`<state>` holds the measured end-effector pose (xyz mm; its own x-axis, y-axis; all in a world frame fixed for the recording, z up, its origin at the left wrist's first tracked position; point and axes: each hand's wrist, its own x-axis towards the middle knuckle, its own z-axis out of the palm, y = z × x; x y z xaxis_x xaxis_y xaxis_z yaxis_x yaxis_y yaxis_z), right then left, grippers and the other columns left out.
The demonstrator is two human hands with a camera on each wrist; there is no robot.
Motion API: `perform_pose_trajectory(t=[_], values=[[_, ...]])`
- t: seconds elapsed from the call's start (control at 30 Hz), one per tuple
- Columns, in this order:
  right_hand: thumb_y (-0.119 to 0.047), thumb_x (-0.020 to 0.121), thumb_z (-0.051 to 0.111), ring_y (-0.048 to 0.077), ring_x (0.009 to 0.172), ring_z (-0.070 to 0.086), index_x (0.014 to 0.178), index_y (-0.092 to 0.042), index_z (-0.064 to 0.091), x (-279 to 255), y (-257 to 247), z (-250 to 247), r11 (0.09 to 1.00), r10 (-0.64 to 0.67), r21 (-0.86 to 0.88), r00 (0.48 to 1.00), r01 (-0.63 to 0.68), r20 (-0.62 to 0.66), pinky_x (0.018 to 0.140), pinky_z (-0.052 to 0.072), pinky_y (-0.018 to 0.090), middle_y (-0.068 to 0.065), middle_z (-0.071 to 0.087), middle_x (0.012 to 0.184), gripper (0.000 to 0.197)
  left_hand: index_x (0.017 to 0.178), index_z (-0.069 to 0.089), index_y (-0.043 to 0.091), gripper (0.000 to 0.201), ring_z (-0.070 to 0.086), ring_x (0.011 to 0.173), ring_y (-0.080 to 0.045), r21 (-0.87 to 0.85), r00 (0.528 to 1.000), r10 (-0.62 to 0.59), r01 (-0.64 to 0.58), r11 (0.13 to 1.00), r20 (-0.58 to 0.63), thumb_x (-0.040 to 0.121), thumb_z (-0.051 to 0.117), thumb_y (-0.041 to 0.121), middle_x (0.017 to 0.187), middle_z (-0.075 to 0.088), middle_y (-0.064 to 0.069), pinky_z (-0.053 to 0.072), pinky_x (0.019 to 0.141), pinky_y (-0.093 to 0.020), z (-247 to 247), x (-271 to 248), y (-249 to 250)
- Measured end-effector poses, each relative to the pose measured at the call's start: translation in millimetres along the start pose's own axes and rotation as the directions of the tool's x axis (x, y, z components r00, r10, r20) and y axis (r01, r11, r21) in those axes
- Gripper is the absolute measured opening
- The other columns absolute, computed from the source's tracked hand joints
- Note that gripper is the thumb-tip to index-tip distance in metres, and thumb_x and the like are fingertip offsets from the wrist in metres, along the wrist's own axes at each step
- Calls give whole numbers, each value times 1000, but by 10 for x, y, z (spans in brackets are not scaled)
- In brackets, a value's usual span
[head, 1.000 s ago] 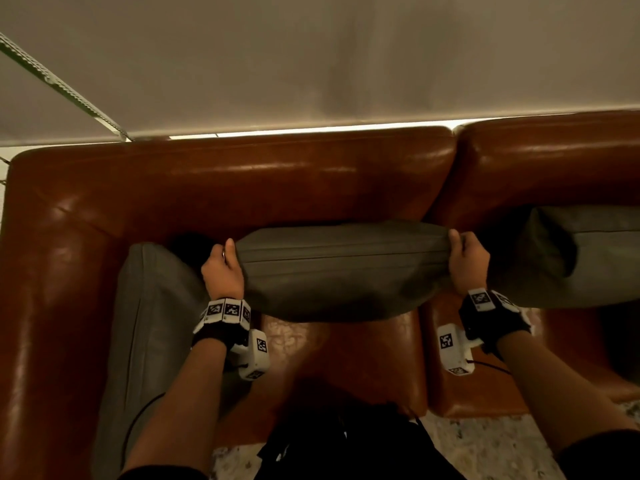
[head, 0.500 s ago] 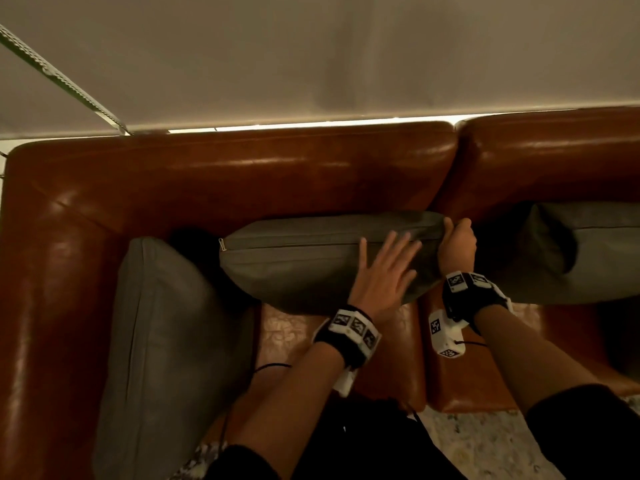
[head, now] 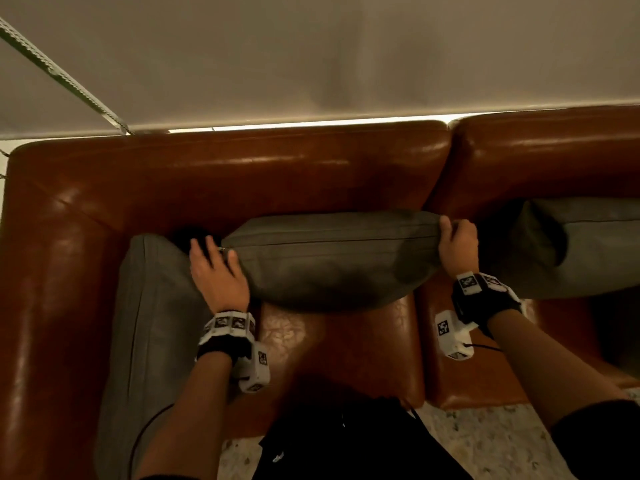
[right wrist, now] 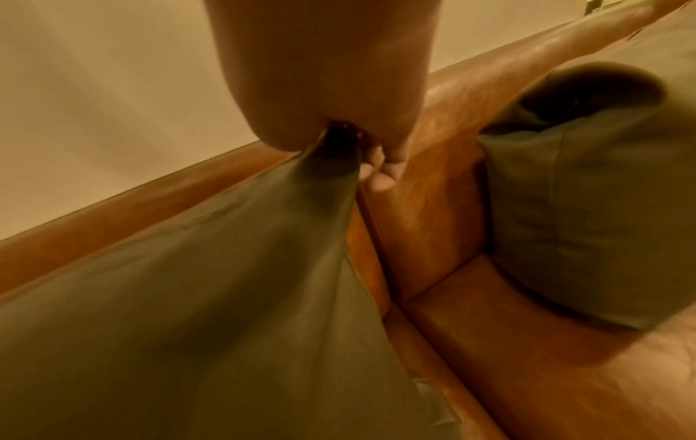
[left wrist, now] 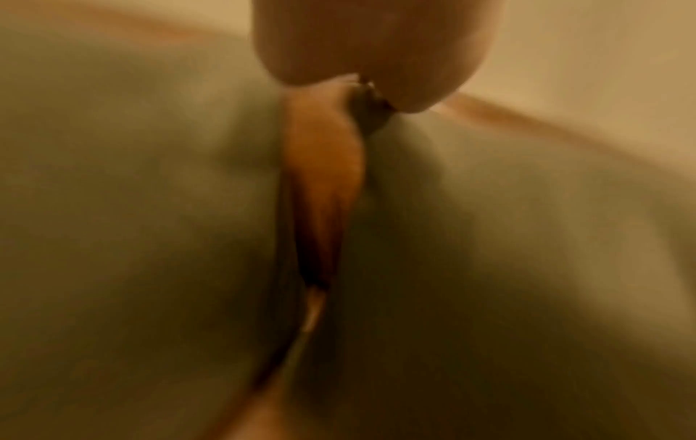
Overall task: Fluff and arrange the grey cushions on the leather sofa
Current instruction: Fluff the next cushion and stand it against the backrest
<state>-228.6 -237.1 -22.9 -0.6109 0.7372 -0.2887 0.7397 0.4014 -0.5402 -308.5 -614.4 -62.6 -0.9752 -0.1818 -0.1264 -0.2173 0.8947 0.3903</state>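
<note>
1. The middle grey cushion [head: 332, 261] stood on edge on the brown leather sofa [head: 221, 174], its back against the backrest and its zip seam facing up; I judge it was held upright so the filling could be shaped before it was left to lean.

2. The right hand [head: 457, 244] had its fingers [right wrist: 380, 175] curled round the cushion's right top corner, pinching a fold of fabric. The right wrist view showed the cloth drawn taut into that fist, probably to anchor the corner and keep it pointed.

3. The left hand [head: 216, 271] lay at the cushion's left end with fingers fairly straight and spread, palm against the fabric by the zip pull. It looked like a pressing or patting contact, not a grasp, though the blurred left wrist view left the exact contact unclear.

4. A second grey cushion [head: 152, 327] leaned along the left armrest, just beside the left hand and close to the middle cushion's end, so any push leftwards would likely crowd it.

5. A third grey cushion [head: 581, 247] sat against the backrest on the next seat, apart from the right hand, with a dented corner that suggested it needed plumping.
</note>
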Motion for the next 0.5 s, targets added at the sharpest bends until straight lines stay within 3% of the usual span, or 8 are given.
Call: perform_pose_trajectory(t=[0.07, 0.1, 0.13, 0.2, 0.33, 0.4, 0.5], values=[[-37, 96, 46, 39, 106, 53, 110, 5, 51, -16, 90, -89, 998, 65, 16, 998, -65, -9, 84, 41, 38, 25, 53, 118, 45, 121, 53, -5, 48, 47, 117, -40, -198, 989, -147, 147, 969, 18, 98, 39, 35, 126, 50, -30, 35, 101, -48, -113, 60, 24], [-37, 94, 50, 38, 105, 55, 109, 5, 53, -19, 115, -115, 997, 76, 22, 997, -76, 4, 80, 40, 35, 25, 57, 114, 44, 100, 60, -7, 46, 54, 98, -40, -252, 984, -173, 178, 951, 41, 97, 41, 35, 105, 57, -31, 42, 88, -47, -139, 85, 34], [-35, 94, 52, 38, 103, 57, 107, 5, 55, -20, 131, -137, 997, 67, 30, 998, -67, 17, 77, 39, 32, 25, 60, 110, 42, 80, 57, -5, 45, 55, 82, -39, -280, 984, -173, 181, 943, 52, 97, 43, 34, 86, 59, -31, 43, 74, -45, -163, 106, 43], [-33, 93, 53, 37, 98, 59, 100, 3, 59, -8, 132, -189, 998, 27, 63, 999, -28, 25, 74, 37, 29, 24, 64, 101, 38, 66, 52, -4, 47, 53, 67, -41, -285, 990, -135, 142, 948, 45, 96, 45, 31, 71, 57, -34, 33, 60, -39, -230, 148, 16], [-32, 93, 54, 34, 94, 60, 96, 1, 62, -43, 101, -222, 996, -3, 86, 1000, 4, -6, 74, 37, 28, 20, 64, 93, 34, 71, 58, -11, 49, 55, 67, -42, -265, 994, -101, 110, 958, 47, 96, 47, 30, 73, 59, -34, 31, 60, -37, -338, 226, -82], [-32, 94, 53, 35, 101, 58, 103, 3, 59, -83, 93, -124, 993, 85, 87, 996, -84, -5, 77, 38, 30, 23, 64, 104, 36, 76, 59, -12, 49, 58, 75, -44, -248, 987, -139, 156, 956, 83, 96, 46, 31, 79, 61, -35, 35, 64, -39, -292, 192, -40], [-33, 95, 49, 40, 111, 54, 116, 4, 51, -77, 58, -11, 973, 209, 99, 978, -209, 4, 88, 43, 40, 26, 57, 120, 43, 90, 62, -12, 51, 59, 87, -45, -264, 965, -242, 260, 929, 96, 97, 41, 35, 91, 63, -35, 43, 75, -44, -262, 60, 113]])
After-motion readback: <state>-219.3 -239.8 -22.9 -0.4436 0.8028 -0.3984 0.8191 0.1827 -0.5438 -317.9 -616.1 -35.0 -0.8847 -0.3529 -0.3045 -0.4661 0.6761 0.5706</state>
